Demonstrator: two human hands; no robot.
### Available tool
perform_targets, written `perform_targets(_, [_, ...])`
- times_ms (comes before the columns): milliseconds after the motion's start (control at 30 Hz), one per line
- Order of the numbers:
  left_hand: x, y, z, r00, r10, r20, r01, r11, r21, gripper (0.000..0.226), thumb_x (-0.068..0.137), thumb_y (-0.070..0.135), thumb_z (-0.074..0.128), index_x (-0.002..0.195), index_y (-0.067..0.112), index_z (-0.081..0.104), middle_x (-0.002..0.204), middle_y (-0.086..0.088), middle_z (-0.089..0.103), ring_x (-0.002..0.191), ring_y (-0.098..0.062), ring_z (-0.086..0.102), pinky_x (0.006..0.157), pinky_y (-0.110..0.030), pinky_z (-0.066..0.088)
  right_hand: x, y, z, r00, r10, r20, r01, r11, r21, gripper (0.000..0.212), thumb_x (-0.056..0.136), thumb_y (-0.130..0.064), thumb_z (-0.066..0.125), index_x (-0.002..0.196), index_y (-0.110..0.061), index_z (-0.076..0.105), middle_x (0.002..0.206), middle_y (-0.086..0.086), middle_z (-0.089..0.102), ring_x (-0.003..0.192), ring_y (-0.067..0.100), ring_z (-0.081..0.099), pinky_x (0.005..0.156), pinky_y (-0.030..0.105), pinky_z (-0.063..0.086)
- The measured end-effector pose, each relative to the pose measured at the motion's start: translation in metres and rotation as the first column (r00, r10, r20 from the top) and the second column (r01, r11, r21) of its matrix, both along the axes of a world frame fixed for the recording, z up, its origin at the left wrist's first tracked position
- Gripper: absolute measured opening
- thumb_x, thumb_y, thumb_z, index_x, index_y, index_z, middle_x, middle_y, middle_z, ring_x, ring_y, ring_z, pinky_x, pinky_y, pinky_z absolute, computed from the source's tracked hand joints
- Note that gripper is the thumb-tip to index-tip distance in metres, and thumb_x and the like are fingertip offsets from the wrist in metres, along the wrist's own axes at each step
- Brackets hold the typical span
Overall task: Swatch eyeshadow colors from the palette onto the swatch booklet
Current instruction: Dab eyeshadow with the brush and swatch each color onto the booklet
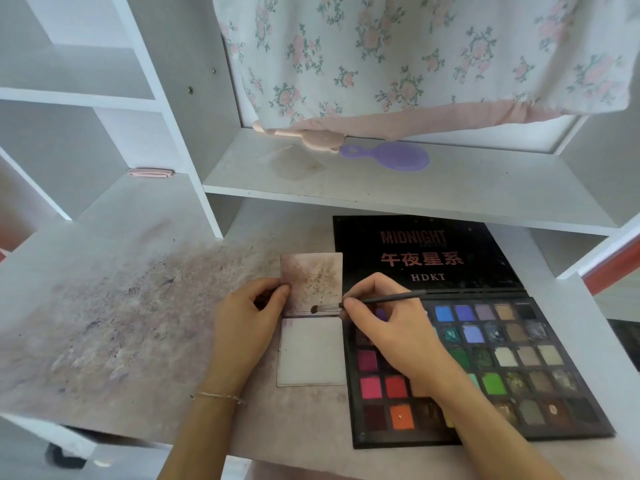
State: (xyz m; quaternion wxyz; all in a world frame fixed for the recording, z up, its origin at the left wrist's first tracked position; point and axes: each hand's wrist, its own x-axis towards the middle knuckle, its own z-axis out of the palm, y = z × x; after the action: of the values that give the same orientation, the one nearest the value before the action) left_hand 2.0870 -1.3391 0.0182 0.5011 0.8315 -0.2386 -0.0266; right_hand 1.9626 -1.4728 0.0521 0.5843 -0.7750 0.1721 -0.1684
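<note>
Desk [114, 306], pigment-stained, sits beneath white shelves [381, 188].

Matt, seemingly paper booklet [311, 351]; glossy black palette [429, 254].

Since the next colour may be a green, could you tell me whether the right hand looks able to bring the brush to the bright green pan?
Probably yes. The right hand holds the brush over the open palette, and the bright green pan lies uncovered just beside its wrist, with nothing across the way.

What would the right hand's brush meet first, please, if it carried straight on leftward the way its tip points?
Probably the left hand, whose thumb pinches the booklet's upper page; the brush tip hovers near the fold, depth unclear.
</note>
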Motion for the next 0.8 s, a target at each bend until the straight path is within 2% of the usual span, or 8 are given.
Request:
perform_targets(100, [0.0,0.0,0.0,1.0,-0.002,0.0,0.002,1.0,0.003,0.01,0.083,0.014,0.063,0.081,0.021,0.071,0.074,0.016,0.065,0.072,-0.004,0.06,0.066,-0.012,0.043,0.007,0.008,-0.004,0.999,0.05,-0.001,-0.05,0.999,0.011,0.01,0.086,-0.011,0.058,0.08,-0.019,0.059,0.072,-0.003,0.07,0.064,-0.003,0.061,0.055,0.008,0.043])
perform_targets(200, [0.0,0.0,0.0,1.0,0.004,-0.01,-0.004,1.0,-0.002,0.01,0.083,0.015,0.063,0.082,0.02,0.072,0.075,0.015,0.066,0.074,-0.006,0.06,0.067,-0.019,0.046,0.01,0.011,-0.008,0.998,0.055,-0.026,-0.055,0.998,-0.011,0.012,0.086,-0.011,0.058,0.078,-0.02,0.058,0.072,-0.004,0.07,0.069,-0.005,0.062,0.059,0.006,0.043])
perform_targets(500, [0.002,-0.001,-0.001,1.0,-0.007,-0.005,0.007,1.0,0.011,0.01,0.084,0.016,0.062,0.086,0.018,0.072,0.077,0.011,0.067,0.075,-0.004,0.06,0.069,-0.018,0.046,0.012,0.011,-0.012,0.997,0.044,-0.055,-0.048,0.997,-0.061,0.016,0.085,-0.013,0.058,0.076,-0.027,0.058,0.075,-0.007,0.07,0.076,0.0,0.063,0.065,0.008,0.047])
perform_targets(800, [0.003,-0.001,-0.002,1.0,-0.001,0.016,0.001,1.0,0.023,0.01,0.084,0.017,0.062,0.085,0.018,0.072,0.073,0.021,0.062,0.073,0.0,0.058,0.064,-0.006,0.041,0.012,0.01,-0.013,0.996,0.046,-0.08,-0.051,0.996,-0.069,0.015,0.085,-0.015,0.059,0.076,-0.027,0.058,0.075,-0.007,0.07,0.076,0.0,0.063,0.066,0.009,0.048])
